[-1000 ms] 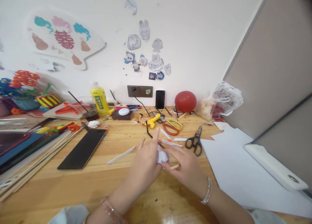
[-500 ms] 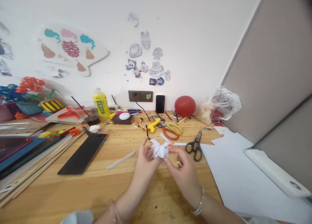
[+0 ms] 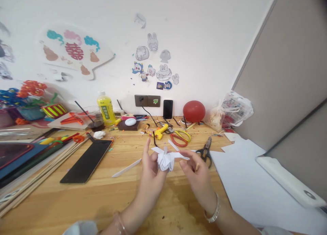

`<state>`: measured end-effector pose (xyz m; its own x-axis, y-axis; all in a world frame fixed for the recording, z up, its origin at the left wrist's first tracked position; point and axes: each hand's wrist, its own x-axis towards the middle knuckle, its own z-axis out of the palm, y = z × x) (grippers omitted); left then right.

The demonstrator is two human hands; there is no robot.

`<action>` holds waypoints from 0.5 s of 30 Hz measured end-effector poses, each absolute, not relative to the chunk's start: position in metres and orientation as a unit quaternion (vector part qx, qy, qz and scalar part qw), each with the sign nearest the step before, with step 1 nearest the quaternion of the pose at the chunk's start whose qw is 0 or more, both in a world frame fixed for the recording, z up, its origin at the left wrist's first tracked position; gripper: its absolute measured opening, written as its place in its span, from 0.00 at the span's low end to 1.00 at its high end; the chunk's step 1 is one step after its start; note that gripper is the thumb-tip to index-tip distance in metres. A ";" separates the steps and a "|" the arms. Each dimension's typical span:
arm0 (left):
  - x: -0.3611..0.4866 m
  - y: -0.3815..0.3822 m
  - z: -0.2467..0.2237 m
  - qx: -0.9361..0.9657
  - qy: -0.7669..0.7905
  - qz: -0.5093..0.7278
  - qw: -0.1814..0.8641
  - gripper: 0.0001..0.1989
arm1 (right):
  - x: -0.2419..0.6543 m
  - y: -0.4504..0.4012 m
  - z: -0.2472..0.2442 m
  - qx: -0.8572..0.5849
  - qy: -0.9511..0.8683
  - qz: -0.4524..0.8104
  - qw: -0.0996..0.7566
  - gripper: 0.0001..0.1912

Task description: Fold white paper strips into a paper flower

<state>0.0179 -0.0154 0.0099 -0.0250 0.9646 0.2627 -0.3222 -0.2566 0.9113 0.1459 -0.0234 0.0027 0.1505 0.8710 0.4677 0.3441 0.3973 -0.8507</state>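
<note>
Above the wooden table, my left hand (image 3: 151,172) is closed around a folded white paper piece (image 3: 165,162) made of several interlaced strips, its index finger raised. Flat strip ends stick out of the piece at the top and sides. On the right, a white paper strip (image 3: 177,155) reaches from it to my right hand (image 3: 199,176), which has it between thumb and index finger. Just beyond that hand lie black-handled scissors (image 3: 204,151), partly covered by the fingers. A loose white strip (image 3: 127,168) rests on the table left of my left hand.
Farther back are a yellow glue gun (image 3: 160,131), red- and yellow-handled scissors (image 3: 179,139) and a red balloon (image 3: 194,111). White paper sheets (image 3: 250,184) cover the right side. A black tablet (image 3: 87,161), wooden sticks (image 3: 48,170) and a cup of dark liquid (image 3: 97,125) stand or lie left.
My right hand has moved right, away from the paper body, and a strip now stretches between them. The paper piece has turned and shifted slightly left and toward me in my left hand.
</note>
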 end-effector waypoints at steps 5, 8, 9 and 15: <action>0.018 -0.013 0.008 0.498 0.364 0.590 0.521 0.35 | 0.151 -0.019 0.005 -0.513 -0.602 0.236 0.565 0.11; 0.017 -0.013 0.006 0.537 0.374 0.557 0.512 0.25 | 0.153 -0.019 0.010 -0.477 -0.633 0.221 0.568 0.07; 0.017 -0.014 0.006 0.545 0.377 0.549 0.510 0.22 | 0.154 -0.019 0.012 -0.462 -0.653 0.201 0.566 0.06; 0.020 -0.016 0.010 0.538 0.374 0.541 0.528 0.17 | 0.165 -0.019 0.018 -0.416 -0.742 0.045 0.523 0.01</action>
<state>0.0198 -0.0161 0.0103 0.1363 0.9728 0.1874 -0.1687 -0.1636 0.9720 0.1649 -0.0186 0.0182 -0.1060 0.6654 0.7389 0.5712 0.6490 -0.5025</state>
